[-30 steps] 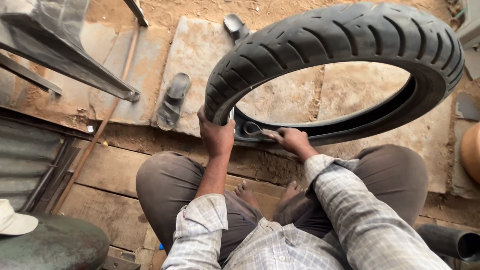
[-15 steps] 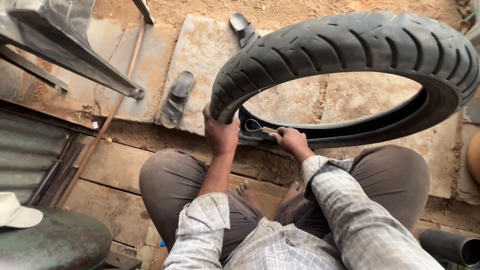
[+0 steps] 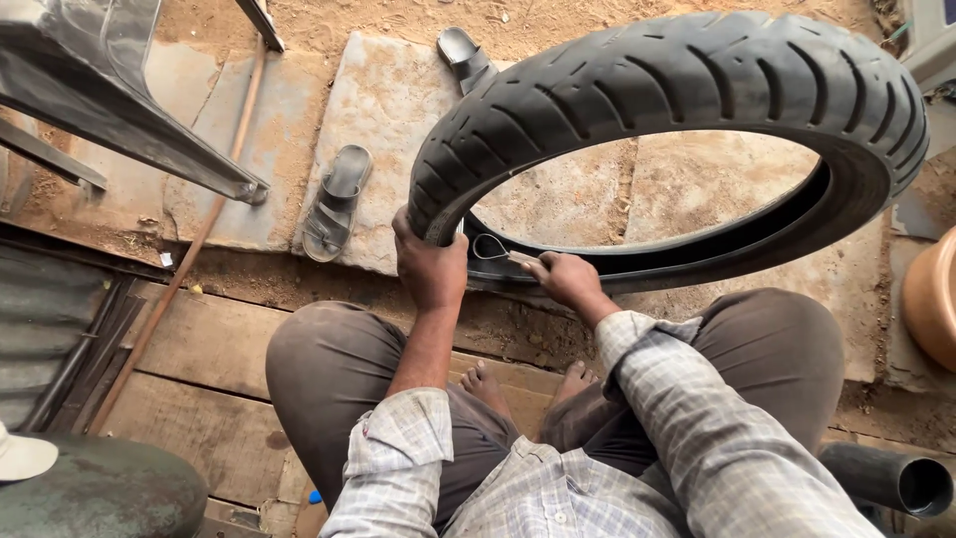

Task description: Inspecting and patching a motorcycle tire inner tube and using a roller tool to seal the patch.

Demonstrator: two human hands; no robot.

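Between both hands (image 3: pixel 430 264) (image 3: pixel 566 279), the tyre (image 3: pixel 687 80) stands gripped.

black rubber tyre (image 3: pixel 697 70): curved groove tread | checked cotton shirt sleeves (image 3: pixel 697 418): pale grey-white with fine dark lines | trousers (image 3: pixel 329 389): brown-grey | rubber sandal (image 3: pixel 337 202): dark grey | stone paving slab (image 3: pixel 388 110): pale grey, dusted sandy tan | round clay pot (image 3: pixel 934 299): terracotta orange | wooden planks (image 3: pixel 209 349): weathered brown

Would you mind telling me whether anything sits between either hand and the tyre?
Nothing visible does. The left hand grips the tyre directly at its near edge. The right hand reaches the tyre's inner rim through a small metal tool, which it holds.
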